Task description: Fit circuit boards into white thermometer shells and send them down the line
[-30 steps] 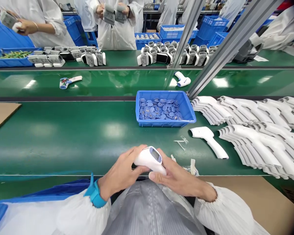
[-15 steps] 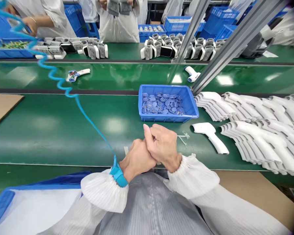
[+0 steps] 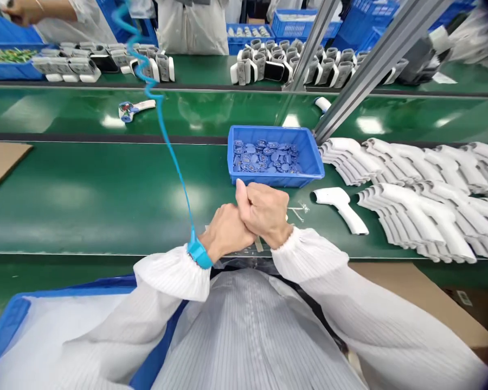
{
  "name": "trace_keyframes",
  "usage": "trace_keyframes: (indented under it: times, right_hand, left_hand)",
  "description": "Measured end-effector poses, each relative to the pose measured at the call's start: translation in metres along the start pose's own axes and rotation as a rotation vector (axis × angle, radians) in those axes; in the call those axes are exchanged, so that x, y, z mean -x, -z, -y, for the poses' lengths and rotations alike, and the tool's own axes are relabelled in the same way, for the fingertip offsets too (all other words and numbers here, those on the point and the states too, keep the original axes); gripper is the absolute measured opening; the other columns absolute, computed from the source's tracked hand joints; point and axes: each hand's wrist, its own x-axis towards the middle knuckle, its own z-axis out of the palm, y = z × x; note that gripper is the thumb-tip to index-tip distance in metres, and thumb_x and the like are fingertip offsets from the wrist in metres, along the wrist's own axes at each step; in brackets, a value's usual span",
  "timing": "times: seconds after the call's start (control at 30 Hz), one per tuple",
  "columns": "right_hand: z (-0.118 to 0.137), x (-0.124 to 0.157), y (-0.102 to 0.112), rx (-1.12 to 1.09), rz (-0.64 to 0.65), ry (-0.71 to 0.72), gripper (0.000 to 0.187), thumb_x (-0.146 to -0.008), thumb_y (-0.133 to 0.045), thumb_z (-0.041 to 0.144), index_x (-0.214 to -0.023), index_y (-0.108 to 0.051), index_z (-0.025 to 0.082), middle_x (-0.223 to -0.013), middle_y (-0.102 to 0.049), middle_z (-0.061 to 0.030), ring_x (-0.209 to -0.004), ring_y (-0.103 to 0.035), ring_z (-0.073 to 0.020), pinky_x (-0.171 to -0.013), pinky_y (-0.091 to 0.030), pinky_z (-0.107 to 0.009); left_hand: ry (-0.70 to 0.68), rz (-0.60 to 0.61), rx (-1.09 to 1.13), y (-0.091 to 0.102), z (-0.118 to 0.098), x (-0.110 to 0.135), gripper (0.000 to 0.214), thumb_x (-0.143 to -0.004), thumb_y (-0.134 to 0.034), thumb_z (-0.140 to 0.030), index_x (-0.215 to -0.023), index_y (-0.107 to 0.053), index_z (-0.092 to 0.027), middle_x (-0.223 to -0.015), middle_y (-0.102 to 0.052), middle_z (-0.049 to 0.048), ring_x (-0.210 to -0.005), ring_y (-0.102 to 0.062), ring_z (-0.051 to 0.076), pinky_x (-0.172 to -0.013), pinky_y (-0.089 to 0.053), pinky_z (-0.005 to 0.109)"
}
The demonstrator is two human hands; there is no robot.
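My left hand and my right hand are pressed together in closed fists just above the near edge of the green table, the right thumb sticking up. Whatever lies between them is hidden. A blue wrist strap on my left wrist trails a coiled blue cord up and away. Just beyond my hands stands a blue bin of small blue parts. A single white thermometer shell lies to the right of my hands.
Rows of white shells fill the right side of the table. Two thermometers lie on the conveyor beyond. Slanted metal struts rise behind the bin. Cardboard sheets lie left and right. People in white coats work across.
A second ago both hands held a white thermometer in plain sight; they have since closed together over it and moved slightly forward. The coiled cord has swung into view.
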Motion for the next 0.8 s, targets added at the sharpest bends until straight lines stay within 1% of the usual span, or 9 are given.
trace_keyframes:
  times: [0.1, 0.2, 0.27, 0.33, 0.43, 0.53, 0.63, 0.7, 0.8]
  right_hand:
    - [-0.006, 0.001, 0.003, -0.048, -0.084, -0.081, 0.055, -0.101, -0.04, 0.033, -0.048, -0.034, 0.02, -0.047, -0.045, 0.0007, -0.047, -0.037, -0.009, -0.052, -0.023, -0.031]
    - [-0.013, 0.0, 0.013, -0.087, -0.198, -0.227, 0.055, -0.102, -0.04, 0.035, -0.05, -0.037, 0.021, -0.047, -0.044, 0.0018, -0.046, -0.036, -0.0087, -0.052, -0.025, -0.03]
    - [-0.015, -0.001, 0.015, -0.08, -0.144, -0.246, 0.053, -0.102, -0.042, 0.04, -0.053, -0.045, 0.02, -0.05, -0.05, 0.0014, -0.048, -0.04, -0.0093, -0.053, -0.027, -0.029]
    - [-0.016, -0.001, 0.011, -0.039, -0.049, -0.2, 0.052, -0.101, -0.044, 0.041, -0.054, -0.05, 0.02, -0.052, -0.054, 0.0003, -0.05, -0.045, -0.0101, -0.053, -0.027, -0.029]
    - [-0.013, 0.002, 0.0, 0.004, -0.026, -0.176, 0.056, -0.102, -0.041, 0.038, -0.05, -0.052, 0.019, -0.051, -0.058, -0.002, -0.049, -0.049, -0.0106, -0.052, -0.025, -0.03]
    - [-0.01, -0.001, -0.003, -0.019, 0.029, -0.172, 0.057, -0.101, -0.041, 0.037, -0.05, -0.055, 0.018, -0.052, -0.061, -0.0023, -0.05, -0.052, -0.0107, -0.053, -0.026, -0.03]
    - [-0.02, -0.021, 0.006, -0.162, 0.238, -0.182, 0.056, -0.101, -0.044, 0.044, -0.054, -0.063, 0.019, -0.056, -0.065, -0.0002, -0.053, -0.056, -0.011, -0.055, -0.032, -0.027]
    - [-0.037, -0.044, 0.012, -0.222, 0.331, -0.19, 0.046, -0.101, -0.047, 0.042, -0.069, -0.072, 0.02, -0.07, -0.073, 0.0, -0.063, -0.064, -0.0127, -0.063, -0.04, -0.025]
    - [-0.07, -0.085, 0.003, -0.114, 0.393, -0.155, 0.02, -0.096, -0.056, 0.024, -0.1, -0.076, 0.018, -0.099, -0.077, -0.0032, -0.085, -0.069, -0.0159, -0.081, -0.046, -0.026]
  left_hand:
    - [-0.055, 0.007, 0.015, 0.002, 0.002, 0.002, 0.015, -0.08, -0.06, -0.025, -0.091, -0.064, -0.015, -0.078, -0.07, 0.0088, -0.068, -0.065, 0.023, -0.063, -0.043, 0.032]
    - [-0.002, 0.005, 0.193, 0.005, 0.002, 0.006, 0.024, -0.085, -0.064, -0.04, -0.095, -0.06, -0.018, -0.081, -0.069, 0.0033, -0.065, -0.061, 0.017, -0.056, -0.039, 0.026]
    - [0.034, 0.007, 0.226, 0.005, 0.002, 0.008, 0.027, -0.088, -0.063, -0.044, -0.091, -0.058, -0.017, -0.077, -0.067, 0.0025, -0.062, -0.059, 0.015, -0.052, -0.036, 0.025]
    - [0.018, -0.014, 0.175, 0.002, 0.002, 0.009, 0.023, -0.09, -0.06, -0.04, -0.09, -0.056, -0.017, -0.075, -0.067, 0.0035, -0.06, -0.059, 0.016, -0.053, -0.035, 0.026]
    - [0.022, -0.095, 0.051, -0.006, 0.0, 0.009, 0.016, -0.087, -0.058, -0.031, -0.091, -0.057, -0.016, -0.072, -0.067, 0.0059, -0.058, -0.06, 0.019, -0.053, -0.034, 0.028]
    - [0.084, -0.119, 0.079, -0.006, -0.001, 0.012, 0.015, -0.087, -0.058, -0.031, -0.09, -0.057, -0.016, -0.07, -0.066, 0.0042, -0.054, -0.057, 0.017, -0.052, -0.034, 0.028]
    - [0.17, -0.088, 0.121, 0.015, 0.006, 0.023, 0.026, -0.09, -0.06, -0.043, -0.084, -0.057, -0.018, -0.068, -0.065, 0.0002, -0.054, -0.055, 0.015, -0.052, -0.035, 0.026]
    - [0.233, -0.09, 0.052, 0.04, 0.017, 0.036, 0.031, -0.089, -0.061, -0.05, -0.085, -0.06, -0.019, -0.069, -0.065, -0.0013, -0.058, -0.057, 0.015, -0.055, -0.038, 0.026]
    - [0.264, -0.171, -0.109, 0.075, 0.035, 0.049, 0.029, -0.088, -0.066, -0.044, -0.107, -0.063, -0.022, -0.093, -0.072, -0.0002, -0.078, -0.066, 0.02, -0.068, -0.045, 0.029]
